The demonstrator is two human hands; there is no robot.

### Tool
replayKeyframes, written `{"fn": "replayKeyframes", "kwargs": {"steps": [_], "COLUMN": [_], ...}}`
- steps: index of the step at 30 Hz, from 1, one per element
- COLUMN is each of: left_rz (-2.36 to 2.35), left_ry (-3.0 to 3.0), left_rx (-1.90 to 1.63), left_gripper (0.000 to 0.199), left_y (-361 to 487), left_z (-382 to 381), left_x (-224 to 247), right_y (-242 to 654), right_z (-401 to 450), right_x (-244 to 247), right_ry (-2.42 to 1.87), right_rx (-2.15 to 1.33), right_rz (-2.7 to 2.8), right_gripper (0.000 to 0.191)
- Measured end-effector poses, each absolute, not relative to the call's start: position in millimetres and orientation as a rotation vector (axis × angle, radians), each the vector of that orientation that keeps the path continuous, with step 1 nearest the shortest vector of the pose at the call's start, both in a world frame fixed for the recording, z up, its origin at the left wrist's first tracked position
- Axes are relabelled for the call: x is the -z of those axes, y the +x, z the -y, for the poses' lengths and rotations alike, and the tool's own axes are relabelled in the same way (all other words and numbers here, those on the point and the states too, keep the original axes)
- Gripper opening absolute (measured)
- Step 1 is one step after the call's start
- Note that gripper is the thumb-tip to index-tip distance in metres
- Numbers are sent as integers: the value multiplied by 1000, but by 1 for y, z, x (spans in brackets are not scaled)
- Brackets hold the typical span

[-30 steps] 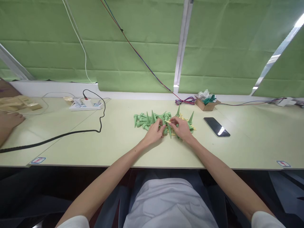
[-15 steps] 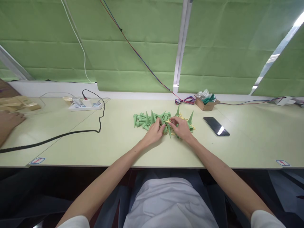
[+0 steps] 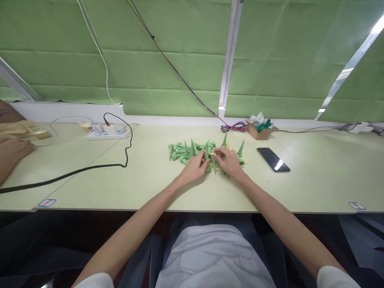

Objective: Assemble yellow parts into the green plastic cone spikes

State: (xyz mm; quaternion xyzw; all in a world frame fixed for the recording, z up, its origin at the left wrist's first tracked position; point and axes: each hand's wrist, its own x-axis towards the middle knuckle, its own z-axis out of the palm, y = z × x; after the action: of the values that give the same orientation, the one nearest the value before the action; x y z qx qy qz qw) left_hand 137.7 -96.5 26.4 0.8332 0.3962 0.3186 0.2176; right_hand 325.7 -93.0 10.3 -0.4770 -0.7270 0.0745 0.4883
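Note:
A pile of green plastic spikes (image 3: 181,150) with capped ends lies on the table, and several small yellow plastic pegs (image 3: 230,147) are mixed in at its right side. My left hand (image 3: 194,168) is closed at the pile's front, its fingertips around a green spike (image 3: 207,154) partly hidden by the fingers. Close beside it, my right hand (image 3: 229,162) pinches a small yellow peg (image 3: 211,153) pointing left toward that spike. Whether peg and spike touch cannot be made out.
Right of the pile lies a phone (image 3: 273,159). Behind it stands a small cardboard box (image 3: 259,133) beside coiled wires (image 3: 235,127). On the left are a power strip (image 3: 108,135), a black cable (image 3: 90,169) and another person's hand (image 3: 16,149) near yellowish blocks (image 3: 18,129).
My left fingers have shifted slightly around the green spike; my right hand keeps its place with the yellow peg. At far left the other person's hand has moved slightly.

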Motion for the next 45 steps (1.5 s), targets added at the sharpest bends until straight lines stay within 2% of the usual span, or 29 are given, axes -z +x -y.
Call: {"fn": "replayKeyframes", "kwargs": {"steps": [13,25,32,41,45], "left_rz": [-1058,-1115,-1163,-1157,-1149], "left_ry": [2371,2373,2346,2050,2015], "left_rx": [-871,-832,-950,-1148,-1129], "left_gripper": [16,12,23,57,60], "left_y": [136,135,137,137,137], "left_z": [97,96,96,98,97], "left_x": [-28,-29,-31,-37,-36], "right_y": [327,324,322,321,321], "right_z": [93,97,101,102,101], "right_x": [-11,-14,-18,-20,-18], "right_ry": [-1178,-1179,-1142,-1110,-1103], "right_rx": [-134,-185,-262,-348,-359], "right_rz": [1805,1736,1709,1683,1703], "right_gripper": [12,20,20,19,19]}}
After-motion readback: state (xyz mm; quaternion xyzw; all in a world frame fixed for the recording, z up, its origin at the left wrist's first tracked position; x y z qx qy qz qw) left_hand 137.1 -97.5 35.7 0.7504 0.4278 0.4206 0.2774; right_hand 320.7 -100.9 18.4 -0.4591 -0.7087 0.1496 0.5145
